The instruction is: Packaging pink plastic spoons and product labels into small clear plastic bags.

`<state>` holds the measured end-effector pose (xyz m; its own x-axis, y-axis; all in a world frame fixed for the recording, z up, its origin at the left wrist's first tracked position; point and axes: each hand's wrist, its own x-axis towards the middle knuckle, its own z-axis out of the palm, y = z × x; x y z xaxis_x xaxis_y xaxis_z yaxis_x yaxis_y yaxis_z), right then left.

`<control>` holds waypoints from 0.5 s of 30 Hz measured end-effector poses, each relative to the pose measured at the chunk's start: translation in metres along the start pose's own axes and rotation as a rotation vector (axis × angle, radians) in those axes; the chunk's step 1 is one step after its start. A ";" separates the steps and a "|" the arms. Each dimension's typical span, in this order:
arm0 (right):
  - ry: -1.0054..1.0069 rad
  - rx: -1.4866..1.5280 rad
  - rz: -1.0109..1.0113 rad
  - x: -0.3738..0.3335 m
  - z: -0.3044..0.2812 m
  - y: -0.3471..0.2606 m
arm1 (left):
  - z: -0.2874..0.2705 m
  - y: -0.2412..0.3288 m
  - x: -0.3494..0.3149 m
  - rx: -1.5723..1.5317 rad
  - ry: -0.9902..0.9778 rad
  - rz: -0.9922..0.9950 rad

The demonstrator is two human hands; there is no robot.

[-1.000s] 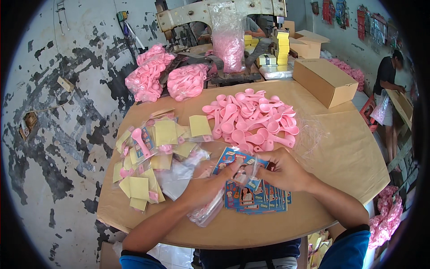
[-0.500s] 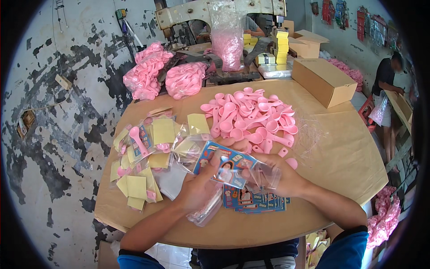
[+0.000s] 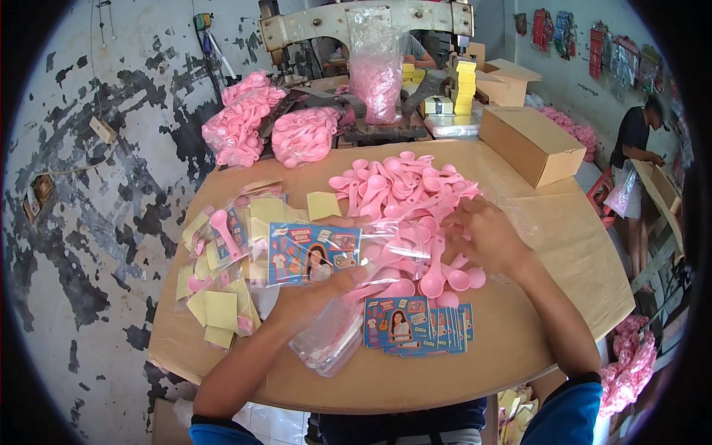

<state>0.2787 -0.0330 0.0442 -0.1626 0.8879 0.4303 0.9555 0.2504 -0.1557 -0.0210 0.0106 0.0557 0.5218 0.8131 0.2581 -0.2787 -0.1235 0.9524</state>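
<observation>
My left hand (image 3: 317, 295) grips a clear plastic bag (image 3: 406, 241) with a blue printed card (image 3: 304, 256) in its left part; the thumb lies in front and the fingers pass behind. The bag's transparent end points right, over the pink measuring spoons (image 3: 397, 178). My right hand (image 3: 486, 233) is at the right side of that heap, fingers apart and curled down among the spoons. Below the held bag lie a fanned stack of blue cards (image 3: 415, 326) and a sheaf of clear bags (image 3: 326, 340).
Filled packets with yellowish cards (image 3: 221, 308) pile up at the left. Bulging bags of pink spoons (image 3: 304, 136) stand at the back beside a metal machine frame (image 3: 319, 26). A cardboard box (image 3: 530, 144) sits at the far right; another person (image 3: 630, 141) works beyond it.
The card now sits inside the bag, which my left hand has moved left. My right hand has let go of the bag and moved up and right to the spoons.
</observation>
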 end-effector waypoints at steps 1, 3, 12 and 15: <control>-0.036 -0.199 0.017 -0.003 0.007 -0.002 | 0.005 0.003 -0.001 0.086 0.017 -0.042; -0.073 -0.255 0.071 -0.002 0.017 -0.001 | 0.005 0.001 0.000 0.173 0.029 -0.090; -0.101 -0.187 0.175 -0.007 0.002 0.007 | 0.003 -0.003 0.000 0.215 -0.021 -0.025; -0.040 0.117 0.205 -0.003 -0.028 0.005 | -0.004 -0.012 0.001 0.228 0.019 -0.069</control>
<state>0.2909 -0.0455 0.0669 0.0201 0.9387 0.3442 0.9351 0.1042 -0.3387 -0.0205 0.0149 0.0439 0.5171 0.8346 0.1901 -0.0526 -0.1907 0.9802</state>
